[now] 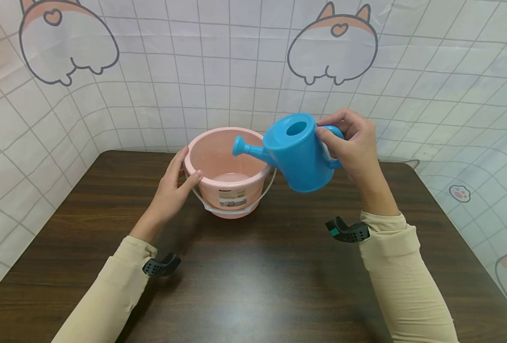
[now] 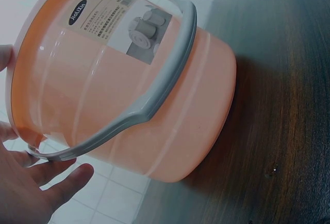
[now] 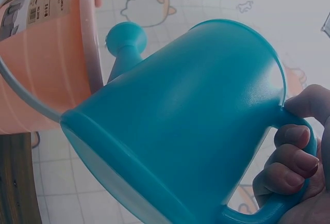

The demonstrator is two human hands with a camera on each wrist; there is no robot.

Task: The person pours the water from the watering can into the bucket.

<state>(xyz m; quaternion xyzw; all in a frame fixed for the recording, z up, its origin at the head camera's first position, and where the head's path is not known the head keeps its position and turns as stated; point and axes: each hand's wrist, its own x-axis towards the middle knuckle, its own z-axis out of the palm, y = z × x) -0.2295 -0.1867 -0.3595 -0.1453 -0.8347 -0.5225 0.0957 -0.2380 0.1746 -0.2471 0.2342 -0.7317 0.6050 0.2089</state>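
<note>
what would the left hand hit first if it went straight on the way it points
The bucket, probably: the left hand touches its rim. Depth beyond that is hard to judge.

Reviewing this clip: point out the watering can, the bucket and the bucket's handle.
Watering can (image 1: 306, 163): head view, on its blue body.
Bucket (image 2: 116, 92): left wrist view, on its pink outer wall.
Bucket handle (image 2: 174, 64): left wrist view, on its thick grip.

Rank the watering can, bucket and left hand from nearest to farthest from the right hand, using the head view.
1. Watering can: nearest, held in the right hand.
2. Bucket: next, left of the watering can's body.
3. Left hand: farthest, at the bucket's left side.
</note>
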